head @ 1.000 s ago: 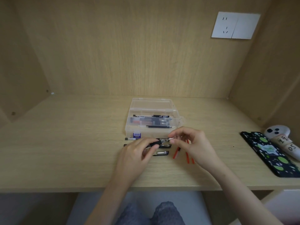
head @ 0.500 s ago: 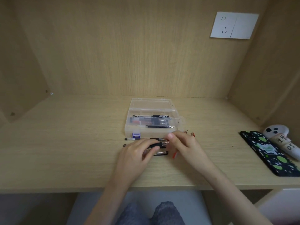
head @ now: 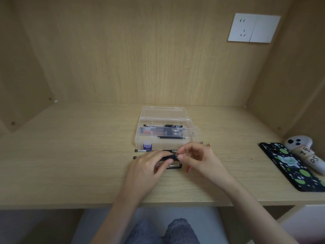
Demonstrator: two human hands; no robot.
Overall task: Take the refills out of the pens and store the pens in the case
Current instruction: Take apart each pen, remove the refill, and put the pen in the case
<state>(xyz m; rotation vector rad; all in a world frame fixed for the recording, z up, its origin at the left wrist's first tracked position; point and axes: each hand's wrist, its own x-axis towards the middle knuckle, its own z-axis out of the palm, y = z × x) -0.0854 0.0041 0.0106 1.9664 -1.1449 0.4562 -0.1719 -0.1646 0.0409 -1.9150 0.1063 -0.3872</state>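
A clear plastic case (head: 164, 144) stands open in the middle of the desk with several pens and refills inside. Just in front of it my left hand (head: 149, 166) grips a black pen (head: 170, 157) by its barrel. My right hand (head: 197, 156) pinches the pen's tip end with thumb and forefinger. More pens lie under and beside my hands, one (head: 140, 150) at the case's front edge, another (head: 174, 166) below my left fingers. Red refills (head: 188, 169) lie on the desk, mostly hidden by my right hand.
A black phone case with green spots (head: 292, 166) and a white controller (head: 304, 150) lie at the right edge of the desk. Wooden walls close in the back and both sides. A white socket plate (head: 253, 28) is on the back wall.
My right hand dipped toward the red refills beside the case, then came back to the pen's tip. My left hand has kept its grip on the pen in place.
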